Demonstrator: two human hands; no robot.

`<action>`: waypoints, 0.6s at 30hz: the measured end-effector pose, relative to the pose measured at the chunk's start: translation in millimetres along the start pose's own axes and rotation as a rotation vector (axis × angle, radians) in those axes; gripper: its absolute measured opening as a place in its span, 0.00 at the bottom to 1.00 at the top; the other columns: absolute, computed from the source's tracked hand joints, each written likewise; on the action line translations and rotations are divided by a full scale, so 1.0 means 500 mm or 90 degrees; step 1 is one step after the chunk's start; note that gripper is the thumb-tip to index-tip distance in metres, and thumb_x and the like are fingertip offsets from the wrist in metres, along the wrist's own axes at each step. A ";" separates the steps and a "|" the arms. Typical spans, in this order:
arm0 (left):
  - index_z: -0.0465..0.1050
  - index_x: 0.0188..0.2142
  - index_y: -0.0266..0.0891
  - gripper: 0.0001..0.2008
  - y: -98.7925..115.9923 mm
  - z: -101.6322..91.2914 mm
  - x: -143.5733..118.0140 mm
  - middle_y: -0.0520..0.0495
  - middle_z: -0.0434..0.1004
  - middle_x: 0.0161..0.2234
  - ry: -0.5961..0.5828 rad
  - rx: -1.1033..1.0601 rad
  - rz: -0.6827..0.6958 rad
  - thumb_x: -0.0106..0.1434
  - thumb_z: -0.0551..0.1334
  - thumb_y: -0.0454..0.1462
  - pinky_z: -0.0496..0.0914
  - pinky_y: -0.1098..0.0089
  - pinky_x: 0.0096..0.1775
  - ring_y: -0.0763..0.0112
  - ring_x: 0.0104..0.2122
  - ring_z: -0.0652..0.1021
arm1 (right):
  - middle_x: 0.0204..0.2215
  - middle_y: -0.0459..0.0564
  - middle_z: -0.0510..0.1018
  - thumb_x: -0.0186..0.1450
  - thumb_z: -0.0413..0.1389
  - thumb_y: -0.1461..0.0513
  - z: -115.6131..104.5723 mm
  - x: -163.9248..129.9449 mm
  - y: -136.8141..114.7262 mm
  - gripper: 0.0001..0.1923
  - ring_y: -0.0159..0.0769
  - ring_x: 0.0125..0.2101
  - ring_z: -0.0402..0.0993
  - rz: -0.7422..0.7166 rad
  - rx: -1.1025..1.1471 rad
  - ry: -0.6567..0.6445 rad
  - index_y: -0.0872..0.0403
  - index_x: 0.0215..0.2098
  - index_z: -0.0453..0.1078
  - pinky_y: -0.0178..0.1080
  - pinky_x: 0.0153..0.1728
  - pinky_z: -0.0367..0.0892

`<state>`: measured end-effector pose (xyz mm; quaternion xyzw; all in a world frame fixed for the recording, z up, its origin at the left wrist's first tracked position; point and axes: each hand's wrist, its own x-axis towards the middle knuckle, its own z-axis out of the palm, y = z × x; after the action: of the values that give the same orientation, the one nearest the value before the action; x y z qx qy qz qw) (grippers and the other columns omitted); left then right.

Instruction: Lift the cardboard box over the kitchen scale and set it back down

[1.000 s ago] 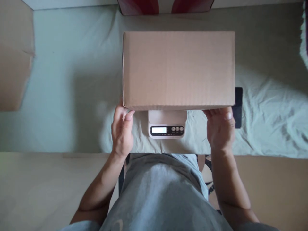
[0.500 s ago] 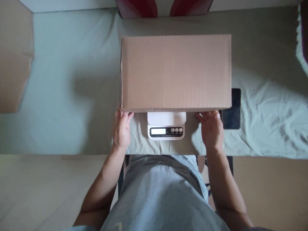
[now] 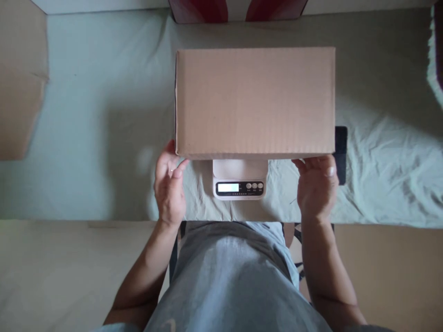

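Note:
A closed brown cardboard box (image 3: 255,101) sits over a white digital scale (image 3: 240,193), covering the rear of its platform; the contact between them is hidden. The scale's display is lit, but I cannot read it. My left hand (image 3: 170,184) is at the box's front left corner, thumb and fingers apart, some fingertips behind the box's side. My right hand (image 3: 317,186) is at the front right corner, palm up and fingers stretched toward the lower front edge. Its fingertips are partly hidden by the box. Whether either hand touches the box is unclear.
A dark phone (image 3: 341,157) lies right of the box, partly covered by it. Another cardboard piece (image 3: 22,92) stands at the far left. A red and white box (image 3: 238,10) is at the back. A pale green cloth (image 3: 76,120) covers the table.
My hands have moved apart, the left one outward to the left and the right one to the right along the box's front edge. The left fingers have spread. The box has stayed nearly in place.

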<state>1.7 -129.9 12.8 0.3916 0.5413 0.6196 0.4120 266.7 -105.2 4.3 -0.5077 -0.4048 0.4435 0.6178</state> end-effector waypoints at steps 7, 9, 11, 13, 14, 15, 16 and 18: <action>0.72 0.43 0.55 0.15 0.035 0.054 0.047 0.53 0.73 0.49 -0.028 0.002 0.076 0.60 0.60 0.54 0.64 0.58 0.61 0.59 0.58 0.69 | 0.44 0.46 0.76 0.60 0.52 0.45 0.047 0.039 -0.024 0.19 0.39 0.49 0.72 -0.052 -0.016 -0.033 0.43 0.45 0.71 0.46 0.54 0.66; 0.71 0.45 0.56 0.17 0.046 0.068 0.075 0.54 0.72 0.51 -0.030 -0.005 0.089 0.59 0.61 0.55 0.62 0.57 0.62 0.57 0.61 0.67 | 0.43 0.45 0.76 0.60 0.52 0.45 0.062 0.064 -0.040 0.19 0.40 0.49 0.72 -0.078 -0.010 -0.033 0.42 0.45 0.71 0.47 0.55 0.66; 0.69 0.48 0.57 0.20 0.051 0.078 0.104 0.54 0.70 0.54 -0.038 -0.008 0.092 0.58 0.62 0.56 0.62 0.56 0.62 0.56 0.63 0.64 | 0.42 0.45 0.76 0.60 0.53 0.44 0.076 0.091 -0.051 0.19 0.40 0.49 0.72 -0.094 -0.015 -0.036 0.41 0.44 0.71 0.46 0.54 0.67; 0.68 0.50 0.58 0.23 0.046 0.084 0.131 0.55 0.69 0.56 -0.043 0.000 0.096 0.57 0.61 0.58 0.62 0.56 0.62 0.56 0.64 0.63 | 0.42 0.45 0.76 0.59 0.53 0.43 0.087 0.115 -0.050 0.19 0.40 0.48 0.72 -0.098 -0.020 -0.046 0.41 0.43 0.71 0.46 0.53 0.67; 0.67 0.51 0.58 0.25 0.039 0.084 0.144 0.55 0.68 0.57 -0.047 0.007 0.098 0.57 0.61 0.59 0.62 0.56 0.62 0.56 0.64 0.62 | 0.42 0.45 0.76 0.59 0.53 0.43 0.090 0.126 -0.045 0.19 0.40 0.48 0.72 -0.095 -0.023 -0.051 0.40 0.43 0.71 0.45 0.53 0.68; 0.66 0.52 0.57 0.25 0.029 0.084 0.155 0.55 0.67 0.58 -0.051 0.016 0.099 0.57 0.60 0.59 0.62 0.56 0.62 0.56 0.64 0.62 | 0.43 0.45 0.75 0.59 0.53 0.43 0.091 0.135 -0.037 0.19 0.41 0.48 0.71 -0.089 -0.028 -0.055 0.40 0.44 0.71 0.46 0.53 0.68; 0.66 0.53 0.57 0.26 0.018 0.082 0.166 0.55 0.67 0.58 -0.056 0.028 0.099 0.58 0.60 0.59 0.62 0.56 0.62 0.57 0.64 0.63 | 0.43 0.44 0.75 0.59 0.53 0.42 0.091 0.143 -0.026 0.20 0.41 0.49 0.71 -0.082 -0.037 -0.059 0.39 0.44 0.71 0.46 0.53 0.68; 0.65 0.54 0.58 0.25 -0.008 0.077 0.182 0.55 0.67 0.59 -0.071 0.053 0.096 0.59 0.59 0.58 0.63 0.57 0.62 0.59 0.64 0.63 | 0.46 0.44 0.75 0.60 0.51 0.40 0.086 0.155 -0.001 0.22 0.42 0.51 0.70 -0.055 -0.077 -0.076 0.38 0.46 0.69 0.48 0.55 0.67</action>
<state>5.9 -31.0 16.4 0.4817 0.5117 0.6031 0.3773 247.3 -19.6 15.6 -0.4986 -0.4889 0.4205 0.5792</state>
